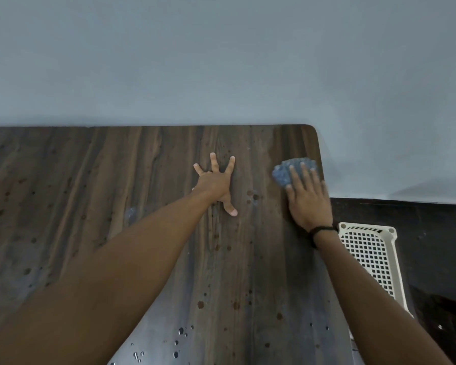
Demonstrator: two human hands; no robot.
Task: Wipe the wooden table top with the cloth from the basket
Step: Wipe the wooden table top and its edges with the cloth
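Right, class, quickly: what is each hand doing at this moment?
Left hand: open, fingers spread flat on the table.
Right hand: open, straight fingers pressing the blue cloth.

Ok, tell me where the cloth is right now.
Head view: the cloth lies at the far right corner of the table top, pressed under the right hand, right of the left hand.
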